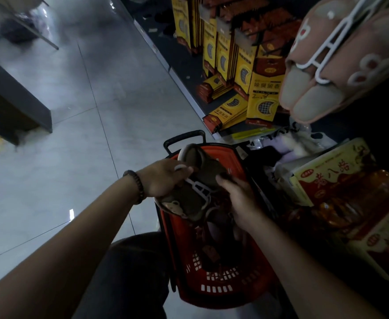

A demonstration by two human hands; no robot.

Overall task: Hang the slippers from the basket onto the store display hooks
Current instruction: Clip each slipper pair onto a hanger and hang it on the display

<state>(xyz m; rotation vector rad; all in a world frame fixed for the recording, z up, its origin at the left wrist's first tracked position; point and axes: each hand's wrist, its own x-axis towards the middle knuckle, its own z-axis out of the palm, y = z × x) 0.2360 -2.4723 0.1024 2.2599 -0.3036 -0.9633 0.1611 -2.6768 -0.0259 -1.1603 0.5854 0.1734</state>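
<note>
- Above the red basket point(214, 279), at its far end: a pair of dark olive slippers point(195, 180) clipped on a white hanger point(200, 188), lifted just clear of the rim.
- Left hand point(163, 178) closed over the pair's near side, fingers curled on the upper; beaded bracelet point(136, 183) at the wrist.
- Right hand point(239, 199) wrapped around the opposite side, thumb pressed on the sole (fingertips tucked under, out of sight).
- Inside the basket, below the held pair: more slippers point(212, 252) heaped loosely, hard to count in the dim light.
- Well above and right of the basket: a pink pair point(340, 65) already hanging on its own white hanger; display hook itself not visible.
- Risk, as judged: hanger snagging on the heap beneath or on the basket's black handle point(185, 137) during the lift, tugging a slipper off its clip.
- Further risk: grip on soft uppers rather than on the hanger, so a twist or slip likely on the reach upward.
- Also possible: bumping the pink pair, or the yellow boxes point(260, 100) stacked beyond the basket, while hunting for a hook in poor light.
- Basket close to the knee; a nudge could tip it on the tiled floor point(73, 111).
</note>
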